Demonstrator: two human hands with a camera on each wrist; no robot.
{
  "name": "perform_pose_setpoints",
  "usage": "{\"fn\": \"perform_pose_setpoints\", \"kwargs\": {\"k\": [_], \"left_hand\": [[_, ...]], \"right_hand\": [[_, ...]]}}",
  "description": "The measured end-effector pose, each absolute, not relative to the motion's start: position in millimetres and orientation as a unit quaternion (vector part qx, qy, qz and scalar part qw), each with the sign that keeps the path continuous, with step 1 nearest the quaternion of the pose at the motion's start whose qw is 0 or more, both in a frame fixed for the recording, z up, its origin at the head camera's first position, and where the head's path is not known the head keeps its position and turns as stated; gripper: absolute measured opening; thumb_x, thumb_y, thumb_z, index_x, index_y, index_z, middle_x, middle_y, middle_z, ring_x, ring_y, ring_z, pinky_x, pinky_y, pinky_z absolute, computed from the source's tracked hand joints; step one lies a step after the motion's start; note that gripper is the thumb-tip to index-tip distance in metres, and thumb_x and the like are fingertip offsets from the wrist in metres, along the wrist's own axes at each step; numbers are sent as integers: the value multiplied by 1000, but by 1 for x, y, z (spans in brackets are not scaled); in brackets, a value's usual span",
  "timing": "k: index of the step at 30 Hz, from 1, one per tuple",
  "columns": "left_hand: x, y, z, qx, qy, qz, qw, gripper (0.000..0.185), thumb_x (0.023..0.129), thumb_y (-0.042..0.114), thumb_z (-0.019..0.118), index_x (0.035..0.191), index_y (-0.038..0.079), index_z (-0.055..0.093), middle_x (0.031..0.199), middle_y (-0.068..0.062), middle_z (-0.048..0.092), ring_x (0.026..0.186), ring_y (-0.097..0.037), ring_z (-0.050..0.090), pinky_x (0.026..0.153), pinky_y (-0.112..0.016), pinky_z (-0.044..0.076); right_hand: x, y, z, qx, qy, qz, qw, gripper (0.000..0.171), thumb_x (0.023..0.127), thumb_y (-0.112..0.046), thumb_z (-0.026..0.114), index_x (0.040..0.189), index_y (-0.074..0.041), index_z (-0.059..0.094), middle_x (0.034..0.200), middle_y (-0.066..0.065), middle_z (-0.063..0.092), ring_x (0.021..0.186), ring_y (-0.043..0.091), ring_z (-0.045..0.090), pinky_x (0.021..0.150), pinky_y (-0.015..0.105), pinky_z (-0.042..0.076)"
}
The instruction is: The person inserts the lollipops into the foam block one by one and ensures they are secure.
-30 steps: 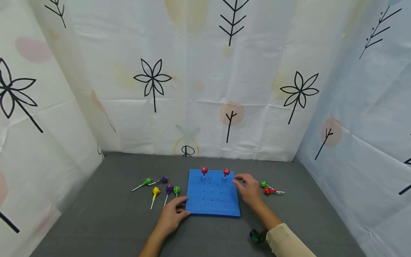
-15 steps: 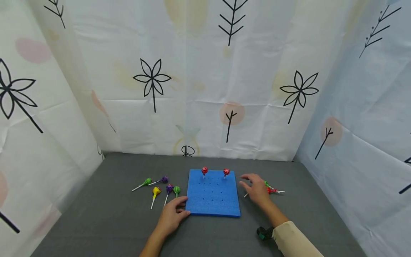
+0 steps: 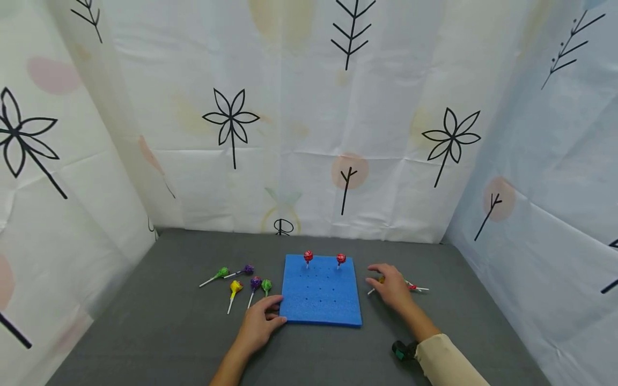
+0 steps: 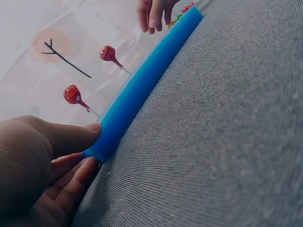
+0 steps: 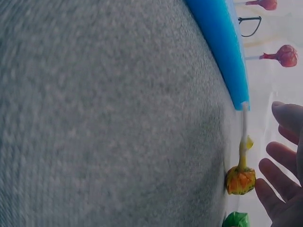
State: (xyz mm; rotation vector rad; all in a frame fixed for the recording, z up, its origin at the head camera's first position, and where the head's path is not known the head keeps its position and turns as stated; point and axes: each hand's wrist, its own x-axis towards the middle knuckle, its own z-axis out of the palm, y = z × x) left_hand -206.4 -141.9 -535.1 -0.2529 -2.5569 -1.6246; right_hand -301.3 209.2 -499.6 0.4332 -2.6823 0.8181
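Note:
A blue foam board (image 3: 320, 316) with rows of small holes lies on the grey table. Two red lollipops (image 3: 308, 256) (image 3: 341, 259) stand upright in its far row. My left hand (image 3: 256, 324) grips the board's near left edge, thumb (image 4: 80, 137) and fingers against it. Right of the board, my right hand (image 3: 393, 287) hovers with spread, slightly bent fingers, holding nothing. Just beside those fingers lies a yellow lollipop (image 5: 240, 179), its stick toward the board. A green lollipop (image 5: 236, 220) shows behind it, and the hand partly hides a red lollipop (image 3: 413, 287).
Left of the board lie several loose lollipops: green (image 3: 222, 272), purple (image 3: 248, 269), yellow (image 3: 235, 287), another purple (image 3: 255, 283) and another green (image 3: 266, 286). A black device (image 3: 403, 350) sits at the right wrist. Patterned white cloth (image 3: 299, 134) walls the table's back and sides.
My right hand has moved right, away from the board's right edge, to over the lollipops on that side. The left hand and the board stay put.

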Motion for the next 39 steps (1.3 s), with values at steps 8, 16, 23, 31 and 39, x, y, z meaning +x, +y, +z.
{"fn": "perform_pose_setpoints", "kwargs": {"k": [8, 16, 23, 31, 39], "left_hand": [[-206, -141, -535, -78, -843, -531, 45, 48, 77, 0, 79, 123, -2, 62, 113, -18, 63, 85, -21, 67, 71, -27, 56], [-207, -142, -536, -82, -842, -531, 51, 48, 77, -1, 79, 123, -3, 62, 112, -18, 63, 85, -21, 67, 71, -26, 55], [-207, -141, -535, -84, -840, -533, 52, 48, 77, -2, 79, 122, -3, 62, 111, -18, 63, 84, -21, 67, 71, -25, 55], [-207, -141, -535, -81, -844, -529, 46, 48, 78, 0, 79, 123, -2, 62, 112, -17, 63, 85, -21, 67, 71, -26, 55], [-206, -141, -535, -82, -841, -533, 45, 48, 78, 0, 79, 123, -2, 62, 112, -18, 63, 85, -21, 67, 71, -26, 55]], "right_hand": [[-303, 218, -504, 166, -928, 289, 166, 30, 82, -12, 79, 109, -3, 69, 108, 14, 67, 99, 33, 59, 86, 51, 48], [-305, 226, -504, 169, -931, 286, 154, 30, 82, -11, 78, 109, -1, 69, 110, 17, 66, 102, 37, 58, 87, 55, 45], [-303, 230, -501, 158, -938, 283, 126, 34, 82, -11, 78, 112, 0, 68, 113, 19, 65, 105, 39, 58, 89, 56, 44], [-303, 234, -499, 145, -947, 274, 87, 36, 83, -10, 76, 116, -1, 66, 117, 19, 64, 107, 38, 57, 91, 56, 44], [-306, 238, -501, 145, -955, 246, 79, 37, 81, -4, 77, 117, -2, 67, 116, 17, 65, 105, 36, 56, 88, 54, 45]]}}
